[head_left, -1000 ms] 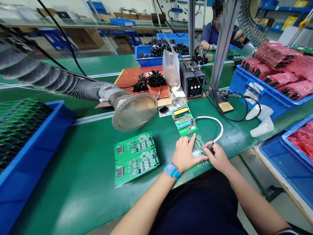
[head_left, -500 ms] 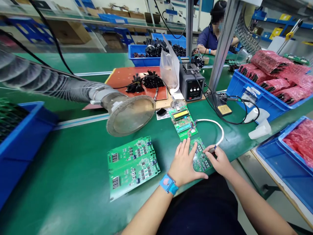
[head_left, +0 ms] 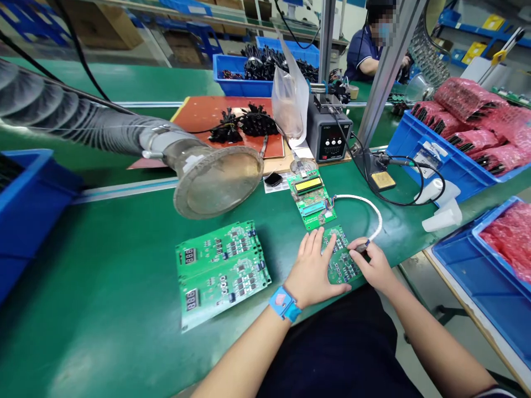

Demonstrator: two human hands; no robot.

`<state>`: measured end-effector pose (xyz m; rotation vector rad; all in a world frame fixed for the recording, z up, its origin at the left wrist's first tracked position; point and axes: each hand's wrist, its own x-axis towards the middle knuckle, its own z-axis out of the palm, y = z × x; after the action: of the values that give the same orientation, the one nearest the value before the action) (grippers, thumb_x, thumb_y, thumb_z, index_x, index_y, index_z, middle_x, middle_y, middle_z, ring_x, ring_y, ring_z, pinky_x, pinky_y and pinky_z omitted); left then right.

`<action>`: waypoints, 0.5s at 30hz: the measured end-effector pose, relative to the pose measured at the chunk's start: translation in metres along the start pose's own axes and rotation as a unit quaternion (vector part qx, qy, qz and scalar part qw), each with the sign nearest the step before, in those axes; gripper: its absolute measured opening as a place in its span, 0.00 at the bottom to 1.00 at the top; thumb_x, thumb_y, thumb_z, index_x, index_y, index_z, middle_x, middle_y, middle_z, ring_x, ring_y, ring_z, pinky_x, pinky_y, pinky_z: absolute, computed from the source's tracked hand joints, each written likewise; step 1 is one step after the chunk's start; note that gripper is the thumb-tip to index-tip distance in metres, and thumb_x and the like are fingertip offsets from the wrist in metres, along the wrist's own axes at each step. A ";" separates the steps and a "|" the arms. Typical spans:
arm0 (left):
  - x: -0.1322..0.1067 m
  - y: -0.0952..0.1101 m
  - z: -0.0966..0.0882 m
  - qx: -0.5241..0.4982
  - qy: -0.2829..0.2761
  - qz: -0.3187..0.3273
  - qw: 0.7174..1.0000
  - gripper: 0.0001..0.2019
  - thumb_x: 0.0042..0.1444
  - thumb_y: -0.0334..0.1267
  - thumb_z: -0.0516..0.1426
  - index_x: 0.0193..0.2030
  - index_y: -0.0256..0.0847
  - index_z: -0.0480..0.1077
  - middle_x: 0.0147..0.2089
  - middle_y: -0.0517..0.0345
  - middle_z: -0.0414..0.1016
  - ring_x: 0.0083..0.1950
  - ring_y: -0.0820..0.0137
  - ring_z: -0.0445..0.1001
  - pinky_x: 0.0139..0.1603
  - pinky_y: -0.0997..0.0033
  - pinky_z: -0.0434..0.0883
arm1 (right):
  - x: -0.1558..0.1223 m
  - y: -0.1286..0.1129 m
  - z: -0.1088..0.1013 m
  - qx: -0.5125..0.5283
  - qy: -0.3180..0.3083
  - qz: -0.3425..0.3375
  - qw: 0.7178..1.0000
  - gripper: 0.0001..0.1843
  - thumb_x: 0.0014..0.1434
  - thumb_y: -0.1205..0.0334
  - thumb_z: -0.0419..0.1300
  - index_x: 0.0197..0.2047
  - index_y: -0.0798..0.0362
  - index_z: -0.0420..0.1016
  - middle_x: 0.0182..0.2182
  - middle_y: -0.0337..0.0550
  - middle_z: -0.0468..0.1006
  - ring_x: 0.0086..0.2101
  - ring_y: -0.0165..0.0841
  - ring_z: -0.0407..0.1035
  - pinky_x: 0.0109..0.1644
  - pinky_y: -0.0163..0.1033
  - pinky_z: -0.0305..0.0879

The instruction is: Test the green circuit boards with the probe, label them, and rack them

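Note:
My left hand [head_left: 312, 269] lies with spread fingers over a green circuit board [head_left: 343, 260] near the table's front edge, covering its left part. A blue wrist strap [head_left: 285, 303] is on that wrist. Pinched in my right hand [head_left: 373, 265] is a dark connector [head_left: 362, 246] at the end of a white sleeved cable [head_left: 375, 209]; its tip is at the board's right side, and I cannot tell whether it touches. The cable curves back to a green programmer board [head_left: 310, 199] with a yellow display. To the left lie overlapping circuit boards [head_left: 224, 271] with three-digit displays.
A fume extraction hood [head_left: 219, 182] hangs over the table's left-centre. Behind stand a soldering station [head_left: 331, 135] and an iron stand [head_left: 379, 171]. Blue bins [head_left: 440, 143] with pink-wrapped boards are at right, another blue bin [head_left: 33, 210] at left. A co-worker [head_left: 365, 50] sits beyond.
The view has shifted slightly, so the scene sits a little higher. Both hands keep nearly the same pose on the board and connector. The co-worker's head and arm have moved.

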<state>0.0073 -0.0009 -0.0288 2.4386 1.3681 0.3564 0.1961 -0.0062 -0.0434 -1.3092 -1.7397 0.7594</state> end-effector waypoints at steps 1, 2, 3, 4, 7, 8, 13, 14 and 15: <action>0.000 0.000 0.000 -0.002 0.002 -0.001 1.000 0.56 0.37 0.63 0.62 0.68 0.31 0.50 0.70 0.28 0.44 0.70 0.41 0.42 0.66 0.39 0.46 | 0.000 -0.001 -0.001 0.006 0.002 0.003 1.000 0.05 0.59 0.62 0.54 0.38 0.50 0.70 0.35 0.45 0.75 0.38 0.36 0.71 0.44 0.42 0.68; 0.001 0.001 -0.001 -0.005 0.004 -0.002 1.000 0.56 0.37 0.62 0.62 0.68 0.31 0.50 0.69 0.28 0.45 0.70 0.41 0.43 0.66 0.39 0.46 | 0.001 -0.001 -0.001 0.013 0.004 0.011 1.000 0.05 0.58 0.61 0.55 0.37 0.50 0.70 0.35 0.44 0.75 0.38 0.36 0.71 0.44 0.42 0.68; 0.002 0.001 -0.001 -0.007 0.006 -0.004 1.000 0.56 0.36 0.61 0.63 0.68 0.30 0.49 0.69 0.27 0.46 0.70 0.40 0.44 0.65 0.39 0.46 | 0.001 -0.002 -0.002 0.020 0.005 0.023 1.000 0.05 0.58 0.61 0.55 0.36 0.50 0.71 0.35 0.44 0.75 0.38 0.37 0.71 0.45 0.42 0.68; 0.003 0.002 -0.001 -0.010 0.008 -0.006 1.000 0.57 0.35 0.61 0.63 0.68 0.30 0.49 0.68 0.27 0.47 0.69 0.40 0.45 0.65 0.39 0.46 | 0.001 -0.002 -0.002 0.026 0.006 0.035 0.999 0.05 0.58 0.61 0.56 0.36 0.50 0.71 0.35 0.44 0.75 0.38 0.37 0.71 0.46 0.43 0.67; 0.005 0.006 -0.001 -0.016 0.017 -0.016 1.000 0.58 0.32 0.60 0.64 0.67 0.30 0.50 0.66 0.27 0.52 0.68 0.39 0.49 0.65 0.38 0.45 | 0.001 -0.004 -0.006 0.040 -0.003 0.062 0.997 0.06 0.58 0.59 0.56 0.38 0.49 0.72 0.37 0.47 0.77 0.41 0.39 0.71 0.48 0.44 0.67; 0.004 0.009 -0.001 -0.016 0.021 -0.022 0.999 0.58 0.31 0.60 0.65 0.67 0.31 0.51 0.66 0.28 0.53 0.67 0.39 0.50 0.65 0.38 0.45 | 0.001 -0.005 -0.009 0.045 -0.010 0.064 0.997 0.07 0.58 0.58 0.56 0.40 0.49 0.71 0.37 0.48 0.77 0.41 0.39 0.72 0.48 0.44 0.67; -0.024 0.029 -0.029 -0.011 0.029 0.002 1.000 0.61 0.27 0.59 0.67 0.68 0.35 0.50 0.66 0.30 0.54 0.67 0.37 0.51 0.65 0.35 0.45 | 0.009 0.005 -0.038 0.050 -0.016 0.139 0.989 0.13 0.58 0.52 0.55 0.46 0.45 0.70 0.42 0.53 0.77 0.39 0.42 0.73 0.48 0.47 0.67; -0.033 0.029 -0.041 -0.009 0.031 0.014 0.999 0.61 0.27 0.60 0.66 0.68 0.36 0.49 0.67 0.31 0.53 0.67 0.38 0.50 0.65 0.35 0.44 | 0.011 0.009 -0.046 0.025 -0.014 0.161 0.986 0.13 0.57 0.50 0.56 0.44 0.44 0.70 0.42 0.54 0.76 0.40 0.43 0.73 0.50 0.50 0.65; -0.044 0.028 -0.055 -0.006 0.037 0.020 0.999 0.61 0.29 0.61 0.66 0.69 0.38 0.47 0.67 0.32 0.52 0.68 0.39 0.49 0.66 0.35 0.44 | 0.011 0.013 -0.056 -0.019 -0.007 0.184 0.983 0.12 0.54 0.49 0.59 0.41 0.42 0.71 0.39 0.53 0.76 0.39 0.46 0.73 0.51 0.52 0.64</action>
<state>-0.0137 -0.0435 0.0303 2.4685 1.3439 0.4665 0.2492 0.0078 -0.0241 -1.6813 -1.5456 0.9445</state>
